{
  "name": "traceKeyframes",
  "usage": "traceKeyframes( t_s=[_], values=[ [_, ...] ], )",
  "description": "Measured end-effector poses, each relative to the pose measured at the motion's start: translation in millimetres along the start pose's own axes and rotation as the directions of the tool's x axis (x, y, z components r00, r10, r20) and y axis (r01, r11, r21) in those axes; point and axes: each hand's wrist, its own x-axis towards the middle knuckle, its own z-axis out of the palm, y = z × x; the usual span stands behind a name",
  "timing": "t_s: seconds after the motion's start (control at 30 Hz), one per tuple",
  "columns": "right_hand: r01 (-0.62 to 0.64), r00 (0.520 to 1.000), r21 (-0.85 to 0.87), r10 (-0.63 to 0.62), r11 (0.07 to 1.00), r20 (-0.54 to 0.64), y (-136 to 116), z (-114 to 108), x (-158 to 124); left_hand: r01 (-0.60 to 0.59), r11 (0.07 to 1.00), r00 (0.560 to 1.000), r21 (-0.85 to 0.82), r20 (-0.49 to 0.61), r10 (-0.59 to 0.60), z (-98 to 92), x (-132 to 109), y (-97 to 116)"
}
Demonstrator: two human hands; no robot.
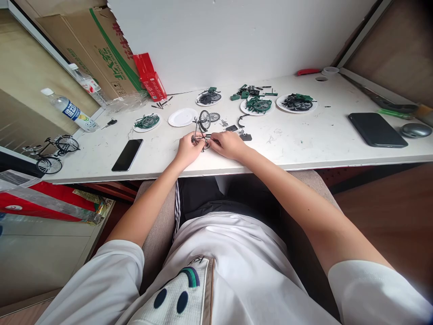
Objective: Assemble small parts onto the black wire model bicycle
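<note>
Both hands, left (188, 149) and right (228, 144), pinch a half-built black metal miniature bicycle (202, 128): one wheel on. Beyond them, white paper plates of green parts (259, 105) remain unassembled.

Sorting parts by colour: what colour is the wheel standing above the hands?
Black, going by the head view: the wheel.

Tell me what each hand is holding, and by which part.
Both hands grip one small model bike at its low end, by the table: left hand on its left side, right hand on its right. The wheel stands free above.
</note>
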Motion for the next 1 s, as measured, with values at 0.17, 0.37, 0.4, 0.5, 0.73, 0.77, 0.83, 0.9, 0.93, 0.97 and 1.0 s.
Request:
traceKeyframes(
  t_s=[0.17, 0.37, 0.4, 0.5, 0.73, 0.77, 0.83, 0.9, 0.93, 0.97, 1.0],
  values=[
    [0.013, 1.0, 0.006, -0.012, 1.0, -0.023, 2.3, 2.8, 0.4, -0.003, 1.0, 1.0, -0.002, 0.004, 0.003, -0.1, -0.1, -0.4],
    [0.024, 0.999, 0.013, -0.024, 1.0, -0.038, 3.9, 5.1, 1.3, -0.025, 1.0, 1.0, 0.01, 0.001, 0.024, -0.1, 0.8, -1.8],
    [0.025, 0.999, 0.012, -0.024, 1.0, -0.042, 4.1, 5.4, 1.3, -0.028, 1.0, 1.0, 0.011, 0.002, 0.028, -0.1, 1.0, -2.0],
    [0.024, 0.999, 0.009, -0.023, 1.0, -0.046, 4.0, 5.5, 1.2, -0.029, 1.0, 1.0, 0.013, 0.002, 0.029, 0.0, 1.2, -2.6],
    [0.011, 1.0, 0.024, -0.01, 1.0, -0.027, 2.7, 3.3, 1.0, -0.037, 0.999, 0.999, 0.016, 0.0, 0.037, 0.2, 1.3, -2.8],
    [0.011, 1.0, 0.025, -0.01, 1.0, -0.027, 2.7, 3.3, 1.1, -0.036, 0.999, 0.999, 0.017, 0.0, 0.036, 0.2, 1.2, -2.6],
    [0.01, 1.0, 0.024, -0.01, 1.0, -0.027, 2.8, 3.5, 1.2, -0.032, 0.999, 0.999, 0.015, -0.001, 0.032, 0.1, 1.1, -2.3],
    [0.01, 1.0, 0.021, -0.009, 1.0, -0.026, 2.7, 3.7, 1.3, -0.023, 1.0, 1.0, 0.009, -0.002, 0.023, 0.2, 1.1, -2.3],
    [0.009, 1.0, 0.018, -0.008, 1.0, -0.025, 2.5, 3.6, 1.3, -0.019, 1.0, 1.0, 0.006, -0.001, 0.019, 0.2, 1.2, -2.5],
    [0.007, 1.0, 0.015, -0.007, 1.0, -0.023, 2.3, 3.5, 1.3, -0.017, 1.0, 1.0, 0.003, -0.002, 0.017, 0.2, 1.3, -2.8],
    [0.006, 1.0, 0.011, -0.006, 1.0, -0.021, 2.1, 3.3, 1.3, -0.016, 1.0, 1.0, 0.002, -0.003, 0.016, 0.2, 1.5, -3.2]
  ],
)
